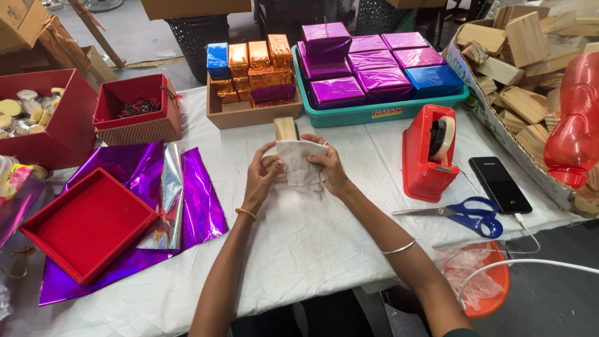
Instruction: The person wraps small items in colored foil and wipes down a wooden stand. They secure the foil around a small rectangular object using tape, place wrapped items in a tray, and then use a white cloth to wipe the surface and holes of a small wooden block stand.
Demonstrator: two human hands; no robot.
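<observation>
Worn on the head, tilted steeply down and forward over a white-covered table [299, 249], close enough for both forearms to run in from the bottom edge and meet at mid-frame. Wide in reach: red boxes [53, 118] at the left margin, a carton of wooden blocks [530, 75] and a red plastic bottle [577, 118] at the right, black crates [199, 31] and bare floor along the top. Single view only, nothing shared with another.

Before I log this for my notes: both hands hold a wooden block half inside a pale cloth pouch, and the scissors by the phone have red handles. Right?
Not quite. The head view shows the scissors with blue handles, not red. The rest holds: left hand and right hand hold the wooden block in the cloth pouch, beside the phone.
</observation>
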